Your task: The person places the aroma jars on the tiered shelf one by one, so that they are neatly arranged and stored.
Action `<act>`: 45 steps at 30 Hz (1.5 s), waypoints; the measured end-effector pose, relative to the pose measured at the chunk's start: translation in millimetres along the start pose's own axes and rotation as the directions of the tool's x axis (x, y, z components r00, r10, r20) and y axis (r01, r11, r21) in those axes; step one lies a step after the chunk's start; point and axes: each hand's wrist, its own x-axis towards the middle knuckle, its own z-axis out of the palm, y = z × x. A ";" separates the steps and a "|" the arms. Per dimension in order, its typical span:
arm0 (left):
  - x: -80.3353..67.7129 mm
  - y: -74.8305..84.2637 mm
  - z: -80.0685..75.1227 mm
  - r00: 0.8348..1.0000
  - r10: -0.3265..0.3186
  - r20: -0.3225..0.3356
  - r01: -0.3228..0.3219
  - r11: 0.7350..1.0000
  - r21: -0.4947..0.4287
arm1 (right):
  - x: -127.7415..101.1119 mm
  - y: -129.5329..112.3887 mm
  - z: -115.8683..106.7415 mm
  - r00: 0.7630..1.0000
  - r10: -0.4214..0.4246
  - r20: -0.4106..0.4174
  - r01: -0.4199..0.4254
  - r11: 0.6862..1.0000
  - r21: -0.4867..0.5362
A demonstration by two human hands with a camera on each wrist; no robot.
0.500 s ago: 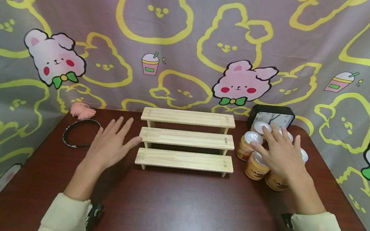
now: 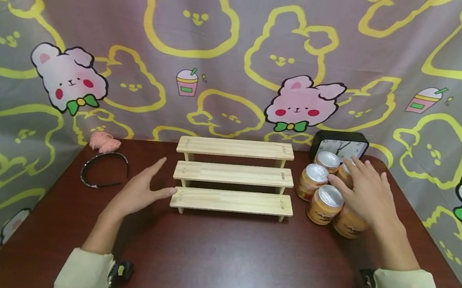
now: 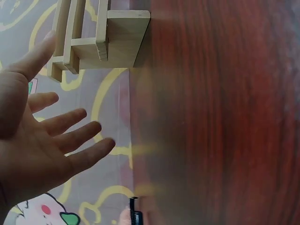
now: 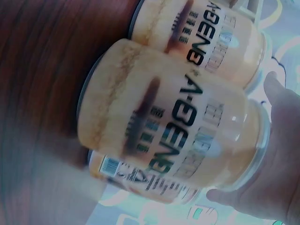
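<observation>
My left hand (image 2: 134, 195) hovers left of the three-step wooden stand (image 2: 231, 201), thumb tip overlapping the lowest step's end in the head view. In the left wrist view its fingers (image 3: 70, 124) are spread and slightly bent, with nothing in them. Over a cluster of several orange cans (image 2: 324, 209) with silver lids is my right hand (image 2: 367, 191), fingers loosely bent. It partly hides the cans behind and below it. In the right wrist view, the thumb and a finger lie beside the silver top of the nearest can (image 4: 173, 117), not curled round it.
A black-framed clock (image 2: 350, 149) stands behind the cans. To the far left lie a dark headband (image 2: 91, 167) and a pink bundle (image 2: 104, 142). A patterned curtain (image 2: 230, 73) hangs at the back and sides of the dark brown table (image 2: 235, 262).
My right hand has shifted to the right, uncovering more of the can lids. The left hand has turned onto its side, its fingers lower and drawn together in the head view.
</observation>
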 end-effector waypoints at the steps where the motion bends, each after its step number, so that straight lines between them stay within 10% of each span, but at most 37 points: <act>1: -0.7 -1.3 0.2 1.000 -0.006 0.001 0.006 1.000 -0.021 | -0.2 1.3 -0.8 1.000 0.000 -0.011 0.000 1.000 0.010; 12: -5.1 -9.7 10.8 0.997 -0.052 0.053 0.066 0.944 -0.323 | -6.0 25.3 -2.9 0.998 0.028 -0.063 -0.022 0.995 0.092; 45: -6.6 -17.9 29.0 0.992 -0.086 0.096 0.126 0.801 -0.586 | -21.4 84.7 -2.3 0.990 0.088 0.109 -0.122 0.924 0.361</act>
